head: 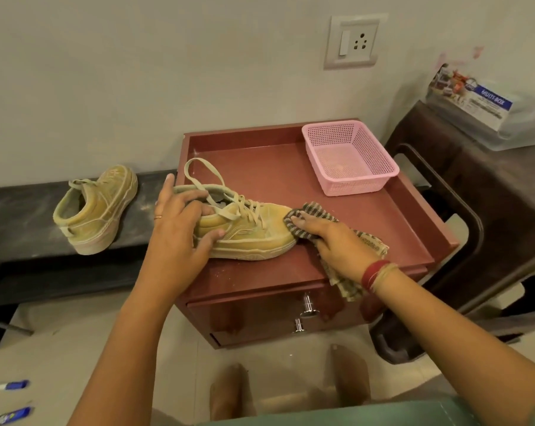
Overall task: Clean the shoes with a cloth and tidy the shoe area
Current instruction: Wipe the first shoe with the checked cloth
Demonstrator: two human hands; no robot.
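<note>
You are working at a red-brown cabinet (275, 155) with a raised rim, which is standing on a pale tiled floor against a plain wall (137, 87). A low black bench (14, 222) is running along the wall on the left.

Counting: two tan shoes. One shoe (251, 232) is lying on the cabinet top and the second shoe (97, 207) is sitting on the bench. One pink basket (355, 186) is sitting in the cabinet's far right corner.

Your left hand (180, 222) is gripping the near shoe at its heel end, fingers spread and curled over the collar. Your right hand (334, 241) is holding one striped cloth (315, 210), its fingers pressing it onto the toe.
</note>
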